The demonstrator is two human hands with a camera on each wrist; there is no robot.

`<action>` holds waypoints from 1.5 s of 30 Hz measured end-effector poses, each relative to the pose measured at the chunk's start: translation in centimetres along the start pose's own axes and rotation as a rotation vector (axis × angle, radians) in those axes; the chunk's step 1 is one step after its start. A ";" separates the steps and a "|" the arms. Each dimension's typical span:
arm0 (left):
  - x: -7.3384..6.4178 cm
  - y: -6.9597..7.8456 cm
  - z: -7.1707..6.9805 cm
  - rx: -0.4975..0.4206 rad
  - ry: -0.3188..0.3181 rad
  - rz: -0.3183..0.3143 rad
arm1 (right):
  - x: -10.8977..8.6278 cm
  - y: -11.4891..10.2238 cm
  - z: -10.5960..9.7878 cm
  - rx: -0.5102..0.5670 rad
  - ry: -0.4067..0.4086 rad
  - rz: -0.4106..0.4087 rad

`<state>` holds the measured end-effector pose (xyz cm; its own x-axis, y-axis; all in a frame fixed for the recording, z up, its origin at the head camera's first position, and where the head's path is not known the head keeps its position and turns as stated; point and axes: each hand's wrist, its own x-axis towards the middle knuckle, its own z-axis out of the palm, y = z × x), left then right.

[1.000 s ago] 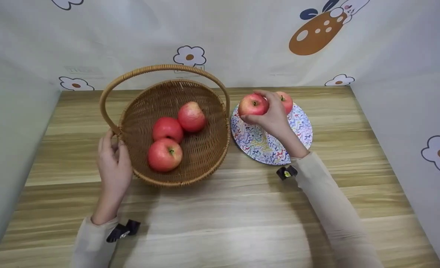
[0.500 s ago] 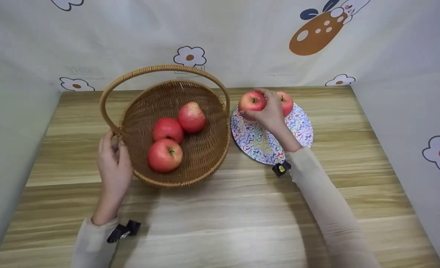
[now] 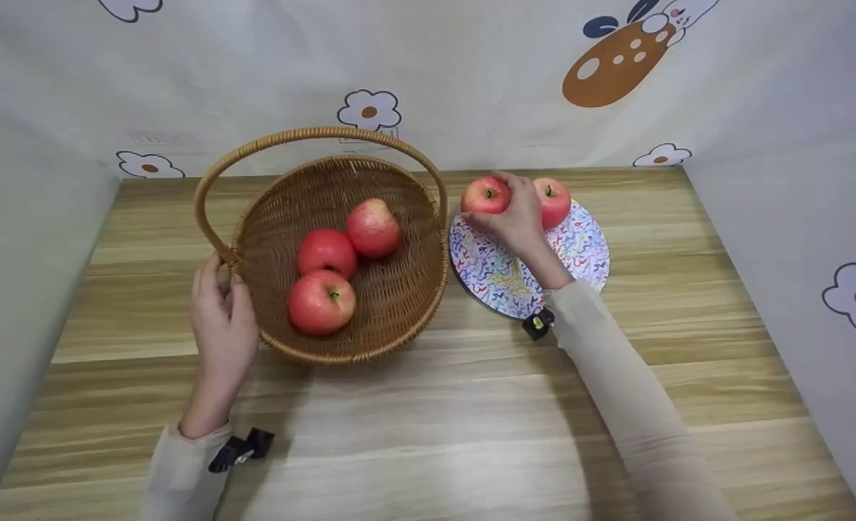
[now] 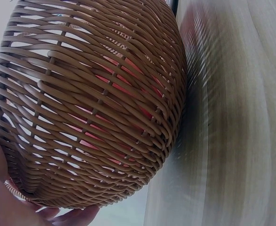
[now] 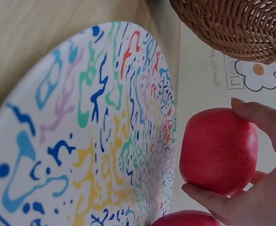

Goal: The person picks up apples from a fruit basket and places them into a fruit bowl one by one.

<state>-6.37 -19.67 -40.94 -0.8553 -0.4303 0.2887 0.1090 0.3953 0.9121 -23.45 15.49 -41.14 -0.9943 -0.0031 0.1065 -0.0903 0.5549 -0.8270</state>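
Observation:
My right hand (image 3: 516,210) grips a red apple (image 3: 485,196) at the far left rim of the patterned plate (image 3: 579,253); thumb and fingers curl round the apple (image 5: 219,149) in the right wrist view, just above the plate (image 5: 91,141). A second apple (image 3: 552,200) sits on the plate's far side, right of the hand. My left hand (image 3: 219,318) holds the left rim of the wicker basket (image 3: 399,318), where the handle joins. Three red apples (image 3: 325,275) lie inside the basket (image 4: 91,108).
The wooden table (image 3: 435,434) is walled by a pale cloth backdrop with flower prints (image 3: 370,108) at the back and sides. The basket's arched handle (image 3: 312,134) rises over its far side. Bare tabletop lies in front of basket and plate.
My right hand has carried the apple a little away from me and lower, toward the plate's far left rim. The left hand and basket have not moved.

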 end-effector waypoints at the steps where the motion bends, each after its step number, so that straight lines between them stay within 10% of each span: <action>1: 0.0 0.0 0.0 -0.001 0.001 0.002 | 0.0 0.1 0.1 -0.009 0.000 -0.002; 45: 0.1 -0.4 0.0 0.012 0.025 0.031 | -3.9 0.9 0.4 -0.283 0.088 -0.081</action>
<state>-6.52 -19.86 -41.32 -0.8385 -0.4382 0.3239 0.1288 0.4182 0.8992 -19.70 15.67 -42.56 -0.9747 0.0083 0.2233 -0.1374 0.7658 -0.6282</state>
